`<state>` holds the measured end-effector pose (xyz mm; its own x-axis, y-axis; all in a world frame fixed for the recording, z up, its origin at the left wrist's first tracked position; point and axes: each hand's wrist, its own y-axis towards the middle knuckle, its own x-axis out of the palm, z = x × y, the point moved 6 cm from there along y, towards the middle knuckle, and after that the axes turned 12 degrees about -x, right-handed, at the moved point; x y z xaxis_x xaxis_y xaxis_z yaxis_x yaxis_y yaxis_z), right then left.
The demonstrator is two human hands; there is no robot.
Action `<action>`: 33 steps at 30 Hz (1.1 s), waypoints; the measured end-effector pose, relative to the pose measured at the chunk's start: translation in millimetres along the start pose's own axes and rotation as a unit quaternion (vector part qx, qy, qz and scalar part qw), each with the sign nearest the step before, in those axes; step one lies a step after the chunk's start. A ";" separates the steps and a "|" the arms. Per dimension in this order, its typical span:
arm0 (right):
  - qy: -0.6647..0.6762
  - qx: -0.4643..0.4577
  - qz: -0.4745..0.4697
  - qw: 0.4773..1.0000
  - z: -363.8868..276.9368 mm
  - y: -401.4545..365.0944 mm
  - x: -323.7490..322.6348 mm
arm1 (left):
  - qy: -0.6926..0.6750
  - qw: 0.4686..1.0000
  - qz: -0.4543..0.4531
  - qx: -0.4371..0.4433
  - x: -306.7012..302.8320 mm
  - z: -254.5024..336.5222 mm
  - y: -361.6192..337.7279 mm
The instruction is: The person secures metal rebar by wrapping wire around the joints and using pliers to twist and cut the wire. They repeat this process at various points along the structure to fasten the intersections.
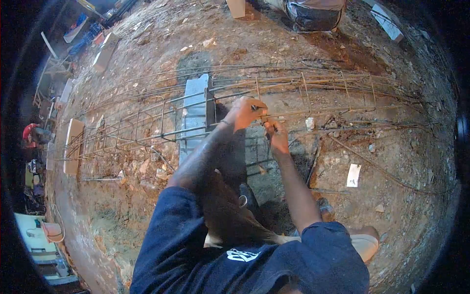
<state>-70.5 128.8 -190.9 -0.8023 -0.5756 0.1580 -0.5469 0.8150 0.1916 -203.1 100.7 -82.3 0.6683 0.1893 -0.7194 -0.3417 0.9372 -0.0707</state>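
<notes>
A long steel rebar cage [303, 84], made of thin bars with square stirrups, stretches across the view in front of me. My left hand [245, 113] is closed at the near bar, fingers around the lower part of a stirrup [257, 87]. Just below and to the right, my right hand [277, 139] is pinched close to the same joint, its fingertips nearly meeting the left ones. A small dark thing shows at the right fingers, too little to name. Left of my hands, the cage passes over a grey block [196, 105].
A pale block [74, 147] lies by the cage's left end. Loose rods [372, 164] and a white piece [353, 175] lie on the stony ground at right. A bucket [52, 231] is at lower left. Another person [317, 14] is at the top; a person in red [32, 136] is at left.
</notes>
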 end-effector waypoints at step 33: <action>-0.066 -0.111 0.426 0.896 -16.3 -70.5 -41.3 | 0.078 0.992 -0.088 -0.041 -7.9 48.8 -30.8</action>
<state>5.0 94.0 -195.1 -0.9353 0.2730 0.2251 0.3258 0.9125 0.2474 -165.5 84.6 -40.7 0.6142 -0.0291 -0.7886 -0.2850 0.9237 -0.2561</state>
